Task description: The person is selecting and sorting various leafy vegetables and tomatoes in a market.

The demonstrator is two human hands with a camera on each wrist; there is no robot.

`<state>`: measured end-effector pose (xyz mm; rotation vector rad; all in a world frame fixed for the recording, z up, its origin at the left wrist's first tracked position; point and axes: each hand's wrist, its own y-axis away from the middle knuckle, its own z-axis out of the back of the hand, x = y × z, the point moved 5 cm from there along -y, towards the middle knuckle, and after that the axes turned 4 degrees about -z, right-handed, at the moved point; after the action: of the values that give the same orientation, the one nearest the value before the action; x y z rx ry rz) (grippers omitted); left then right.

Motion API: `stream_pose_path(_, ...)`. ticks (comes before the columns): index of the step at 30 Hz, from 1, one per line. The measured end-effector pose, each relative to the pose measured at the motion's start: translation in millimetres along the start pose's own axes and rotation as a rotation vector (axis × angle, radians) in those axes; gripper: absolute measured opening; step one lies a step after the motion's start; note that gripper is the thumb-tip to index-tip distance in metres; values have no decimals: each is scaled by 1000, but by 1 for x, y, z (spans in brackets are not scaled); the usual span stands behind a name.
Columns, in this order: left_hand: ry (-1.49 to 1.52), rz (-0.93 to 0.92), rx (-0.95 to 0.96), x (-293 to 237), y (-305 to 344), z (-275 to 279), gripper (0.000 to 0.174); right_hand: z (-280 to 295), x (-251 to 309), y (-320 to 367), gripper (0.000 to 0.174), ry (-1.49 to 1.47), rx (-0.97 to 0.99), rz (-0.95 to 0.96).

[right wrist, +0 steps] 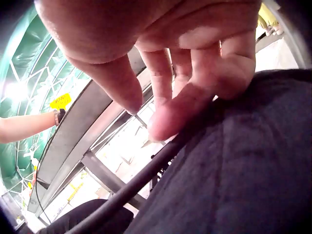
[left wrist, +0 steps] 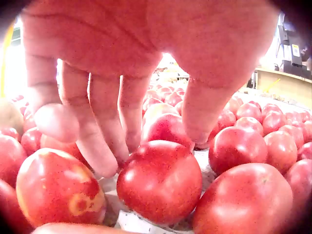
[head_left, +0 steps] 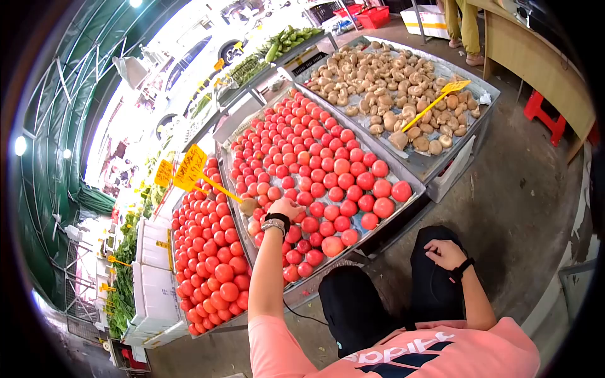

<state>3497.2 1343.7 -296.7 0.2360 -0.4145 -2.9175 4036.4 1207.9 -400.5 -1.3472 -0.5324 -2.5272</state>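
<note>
In the head view the left hand (head_left: 287, 210) reaches palm-down over a tray of red tomatoes (head_left: 341, 166). The left wrist view shows this hand (left wrist: 141, 87) with fingers extended downward and thumb apart, around a tomato; a red tomato (left wrist: 160, 181) lies just in front of the fingertips. Whether the fingers touch a tomato is hard to tell. The right hand (head_left: 445, 253) rests on the dark-clothed knee (head_left: 435, 283); in the right wrist view its fingers (right wrist: 168, 119) hang loosely bent, holding nothing.
Brown mushrooms (head_left: 384, 82) fill a tray beyond the tomatoes. More tomatoes (head_left: 224, 272) lie in the tray at left. Yellow price signs (head_left: 191, 167) stand between the trays. White foam boxes (head_left: 154, 283) stand farther left, and a red stool (head_left: 545, 118) is at right.
</note>
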Motion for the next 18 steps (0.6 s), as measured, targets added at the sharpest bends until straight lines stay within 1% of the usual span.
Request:
stream_pose_path(1, -19, -11, -53, 3, -5, -2, 51, 2, 2, -2, 24, 0, -5, -1)
stream_pose_path(2, -17, 15, -84, -1, -5, 1, 52, 4, 4, -5, 24, 2, -9, 0)
stream_pose_path(3, 12, -4, -162, -7, -2, 4, 55, 7, 6, -9, 28, 90, -28, 35)
stream_pose_path(5, 87, -17, -169, -16, -3, 5, 65, 10, 8, -18, 35, 266, -69, 99)
stream_pose_path(7, 98, -22, -161, -24, -4, 4, 64, 14, 1, -28, 45, 369, 59, 112)
stream_pose_path(8, 50, -40, -178, -22, -8, -1, 65, 20, -4, -32, 51, 422, 123, 116)
stream_pose_path(10, -3, -59, -207, -25, -11, -3, 65, 40, -14, -36, 59, 526, 109, 70)
stream_pose_path(12, -9, -11, -163, -29, -10, -1, 64, 57, -28, -36, 71, 662, 95, 55)
stream_pose_path(13, -11, 15, -140, -30, -9, 0, 64, 58, -36, -36, 74, 688, 115, 7)
stream_pose_path(14, 6, -12, -161, -29, -10, 0, 58, 61, -40, -36, 76, 714, 135, -41)
stream_pose_path(15, 9, -31, -162, -28, -10, -2, 58, 62, -44, -35, 79, 739, 155, -88)
stream_pose_path(18, -7, -84, -165, -23, -15, -7, 60, 48, -53, -45, 87, 644, 260, -10)
